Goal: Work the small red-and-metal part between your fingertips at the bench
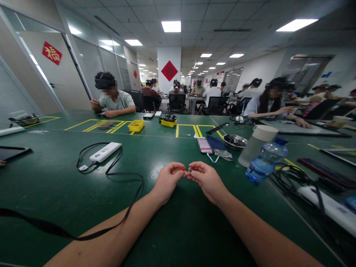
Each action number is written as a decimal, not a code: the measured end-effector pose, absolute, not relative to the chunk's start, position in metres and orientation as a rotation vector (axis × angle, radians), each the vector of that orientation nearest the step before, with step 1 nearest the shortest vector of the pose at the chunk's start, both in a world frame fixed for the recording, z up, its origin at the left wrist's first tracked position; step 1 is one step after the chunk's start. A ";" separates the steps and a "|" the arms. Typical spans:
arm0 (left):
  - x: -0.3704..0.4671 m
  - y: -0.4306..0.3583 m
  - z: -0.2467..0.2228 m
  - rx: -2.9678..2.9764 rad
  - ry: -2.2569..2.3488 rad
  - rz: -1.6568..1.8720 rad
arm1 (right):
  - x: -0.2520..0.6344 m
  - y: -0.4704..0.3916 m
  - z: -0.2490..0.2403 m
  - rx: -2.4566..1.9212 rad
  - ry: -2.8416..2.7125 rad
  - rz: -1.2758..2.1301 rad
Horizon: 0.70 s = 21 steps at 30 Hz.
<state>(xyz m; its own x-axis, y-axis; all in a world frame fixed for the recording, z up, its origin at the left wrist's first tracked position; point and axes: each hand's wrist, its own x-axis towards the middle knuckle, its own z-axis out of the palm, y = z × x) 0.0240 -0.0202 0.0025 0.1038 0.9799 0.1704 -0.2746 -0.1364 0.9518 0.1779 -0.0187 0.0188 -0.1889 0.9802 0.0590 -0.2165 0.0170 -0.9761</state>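
Above the green table (155, 230), my two hands meet fingertip to fingertip in the middle of the view. My left hand (170, 180) pinches a tiny orange-red piece (183, 169) between thumb and fingers. A small dark, metallic-looking piece (190, 169) sits in the pinch of my right hand (205, 180). The two pieces are close together with a narrow gap between them. Both are too small for me to make out their kind, and the fingers partly cover them.
A white power bank (106, 152) with a black cable lies left of my hands; its strap crosses my left forearm. To the right stand a blue water bottle (264, 161), a frosted bottle (254, 146) and a metal bowl (235, 141). Yellow trays (136, 125) and seated people are farther back.
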 end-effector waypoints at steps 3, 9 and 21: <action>0.023 -0.019 0.002 1.188 0.850 1.353 | 0.179 -0.018 0.017 -0.927 -1.277 1.374; 0.022 -0.019 0.003 1.188 0.901 1.359 | 0.180 -0.017 0.015 -0.948 -1.379 1.252; 0.022 -0.020 0.002 1.194 0.881 1.318 | 0.178 -0.018 0.018 -0.942 -1.386 1.234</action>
